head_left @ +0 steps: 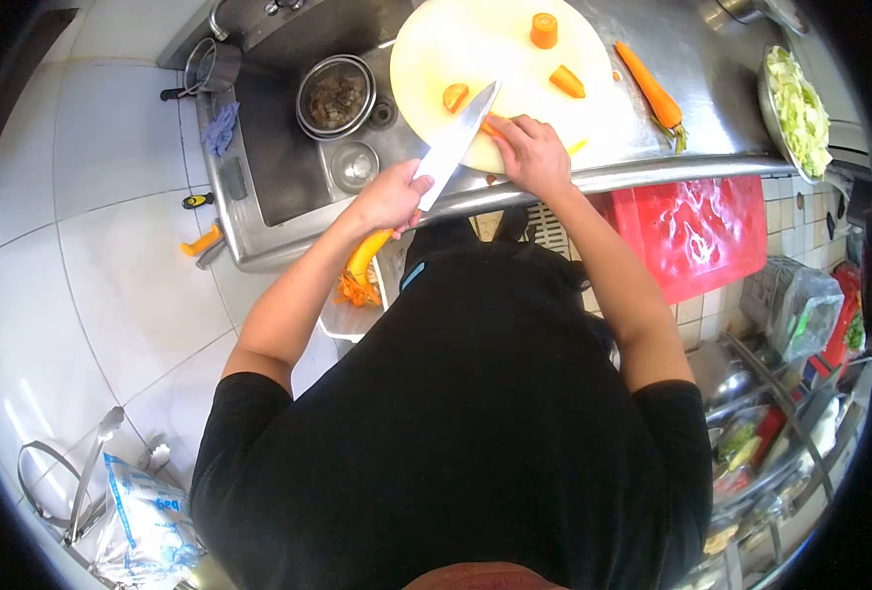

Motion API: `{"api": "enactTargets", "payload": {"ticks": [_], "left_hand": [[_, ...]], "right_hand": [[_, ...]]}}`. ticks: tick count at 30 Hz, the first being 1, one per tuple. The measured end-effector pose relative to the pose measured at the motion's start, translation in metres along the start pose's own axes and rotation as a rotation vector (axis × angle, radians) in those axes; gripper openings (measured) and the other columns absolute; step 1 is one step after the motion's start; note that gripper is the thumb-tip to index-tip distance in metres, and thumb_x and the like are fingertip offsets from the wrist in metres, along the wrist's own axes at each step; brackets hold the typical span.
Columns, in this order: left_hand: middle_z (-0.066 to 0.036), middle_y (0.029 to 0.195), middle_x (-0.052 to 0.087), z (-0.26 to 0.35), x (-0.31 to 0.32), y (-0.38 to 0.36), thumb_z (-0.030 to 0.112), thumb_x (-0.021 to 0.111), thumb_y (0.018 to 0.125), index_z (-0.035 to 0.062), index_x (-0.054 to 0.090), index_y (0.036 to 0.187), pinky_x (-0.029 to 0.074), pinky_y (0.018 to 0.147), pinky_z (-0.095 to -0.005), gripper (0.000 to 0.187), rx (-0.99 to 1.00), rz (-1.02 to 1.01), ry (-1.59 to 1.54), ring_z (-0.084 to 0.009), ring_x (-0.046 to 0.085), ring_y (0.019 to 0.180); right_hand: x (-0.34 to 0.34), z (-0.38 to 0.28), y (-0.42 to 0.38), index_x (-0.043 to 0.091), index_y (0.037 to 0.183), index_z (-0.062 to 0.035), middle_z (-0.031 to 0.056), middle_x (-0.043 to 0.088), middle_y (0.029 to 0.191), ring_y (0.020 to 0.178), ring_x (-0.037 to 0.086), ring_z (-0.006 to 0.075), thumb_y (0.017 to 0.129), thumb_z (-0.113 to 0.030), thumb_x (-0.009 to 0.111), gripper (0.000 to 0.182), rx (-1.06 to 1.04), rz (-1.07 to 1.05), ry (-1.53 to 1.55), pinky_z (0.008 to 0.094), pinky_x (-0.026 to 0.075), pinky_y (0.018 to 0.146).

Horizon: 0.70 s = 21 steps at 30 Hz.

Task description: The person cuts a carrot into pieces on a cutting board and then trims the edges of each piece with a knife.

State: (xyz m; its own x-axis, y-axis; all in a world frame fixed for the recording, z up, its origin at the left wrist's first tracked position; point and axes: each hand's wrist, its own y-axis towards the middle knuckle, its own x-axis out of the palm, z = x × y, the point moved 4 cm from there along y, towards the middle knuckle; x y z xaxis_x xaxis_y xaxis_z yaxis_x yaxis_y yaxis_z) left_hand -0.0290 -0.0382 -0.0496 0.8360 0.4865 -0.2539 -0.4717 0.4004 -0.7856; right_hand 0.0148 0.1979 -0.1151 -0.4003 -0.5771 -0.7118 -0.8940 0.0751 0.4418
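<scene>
My left hand (389,200) is wrapped round the yellow handle of a kitchen knife (458,147). The blade points away from me over the near edge of a round, pale yellow cutting board (426,49). Beside the blade, my right hand (534,155) is closed, fingers bent down on a carrot piece (496,122) that they partly cover. Other carrot pieces lie on the board: a thick stub (544,30), a wedge (568,82) and a short chunk (455,96) by the blade. A whole carrot (649,84) rests on the steel counter right of the board.
Left of the board is a steel sink (278,147) holding a metal bowl (336,95) and a small clear bowl (355,166). A bowl of chopped cabbage (797,113) stands far right. Below the counter are a bin with orange peelings (357,290) and a red lid-like surface (696,236).
</scene>
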Motion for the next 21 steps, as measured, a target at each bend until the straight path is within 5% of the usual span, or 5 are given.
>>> {"api": "enactTargets", "payload": {"ticks": [21], "left_hand": [[-0.004, 0.064, 0.056, -0.010, -0.005, -0.025, 0.028, 0.045, 0.113, 0.0054, 0.055, 0.118, 0.041, 0.040, -0.0294, 0.025, -0.080, -0.038, 0.022, -0.0125, 0.048, 0.042]], "right_hand": [[-0.003, -0.003, 0.002, 0.076, 0.122, -0.0260, 0.0026, 0.068, 0.097, 0.081, 0.066, 0.0253, 0.090, -0.023, 0.076, 0.032, -0.046, 0.002, -0.029, 0.0384, 0.055, 0.077]]}}
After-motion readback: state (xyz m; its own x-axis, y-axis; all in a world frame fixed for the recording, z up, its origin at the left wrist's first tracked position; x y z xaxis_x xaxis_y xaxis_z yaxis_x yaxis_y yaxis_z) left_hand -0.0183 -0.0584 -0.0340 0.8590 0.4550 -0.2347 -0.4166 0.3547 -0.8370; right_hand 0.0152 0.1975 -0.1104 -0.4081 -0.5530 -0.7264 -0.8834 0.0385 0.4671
